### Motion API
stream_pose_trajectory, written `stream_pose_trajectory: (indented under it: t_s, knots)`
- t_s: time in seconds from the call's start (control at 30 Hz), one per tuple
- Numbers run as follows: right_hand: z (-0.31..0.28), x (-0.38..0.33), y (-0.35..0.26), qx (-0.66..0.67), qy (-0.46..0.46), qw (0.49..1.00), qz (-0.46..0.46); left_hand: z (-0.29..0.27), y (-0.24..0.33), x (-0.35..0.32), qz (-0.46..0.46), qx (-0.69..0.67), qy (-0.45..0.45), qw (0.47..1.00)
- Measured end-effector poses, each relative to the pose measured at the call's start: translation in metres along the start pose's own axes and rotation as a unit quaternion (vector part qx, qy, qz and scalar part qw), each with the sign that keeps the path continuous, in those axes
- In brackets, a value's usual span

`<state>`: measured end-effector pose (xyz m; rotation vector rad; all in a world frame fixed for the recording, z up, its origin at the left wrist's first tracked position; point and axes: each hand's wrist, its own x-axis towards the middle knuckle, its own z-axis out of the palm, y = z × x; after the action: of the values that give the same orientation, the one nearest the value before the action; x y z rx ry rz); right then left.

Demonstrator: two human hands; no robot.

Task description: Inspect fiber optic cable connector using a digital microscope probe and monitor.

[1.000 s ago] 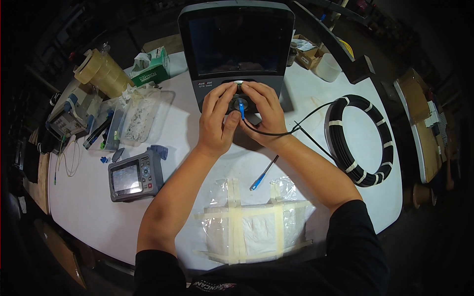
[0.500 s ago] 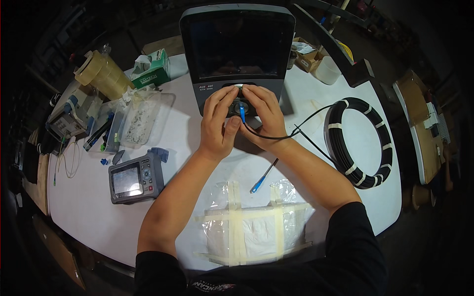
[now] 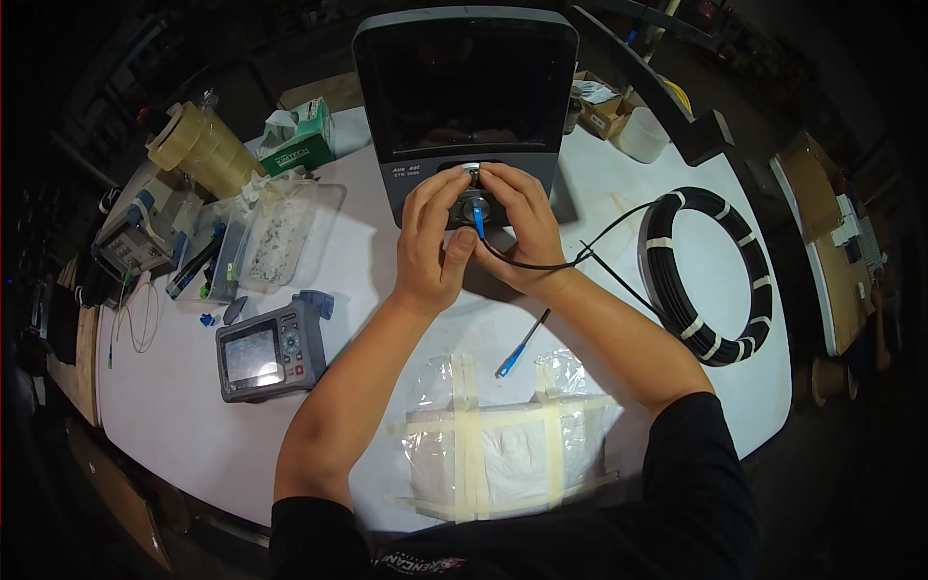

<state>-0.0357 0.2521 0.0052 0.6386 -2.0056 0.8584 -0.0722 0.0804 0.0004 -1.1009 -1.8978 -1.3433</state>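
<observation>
Two hands: left hand (image 3: 427,242) and right hand (image 3: 525,227) cupped either side of the round port (image 3: 470,208) on the dark screen unit (image 3: 464,97), fingers curled, fingertips near its top.
Grip: can't tell if either hand is closed on the fitting; contact hidden by fingers.
Blue connector (image 3: 478,217): upright between the hands, end at the port; left thumb near its lower end, touch unclear. Seated or not: can't tell.
Black cable (image 3: 527,265): from connector, past right wrist, to taped coil (image 3: 663,280), right side of table.
Loose blue connector (image 3: 509,362): on table, between forearms, above taped pad (image 3: 510,454).
Handheld tester (image 3: 253,356): left of left forearm.
Change: almost none; view shifted slightly, hands still at port.
Meaning: work at the port looks ongoing, my judgement.
</observation>
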Motion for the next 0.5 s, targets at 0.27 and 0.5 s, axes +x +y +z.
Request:
stream_pose_trajectory:
  t_s: [0.27,0.5]
  knots:
    - [-0.0055,-0.0004,-0.0005,-0.005,-0.005,1.000,-0.007,0.0039,0.0026,0.0003,0.002,0.006,-0.003,1.000]
    - [-0.0037,0.0052,-0.0041,-0.013,-0.003,0.999,-0.030,0.0010,0.0055,-0.0003,-0.007,0.020,-0.004,1.000]
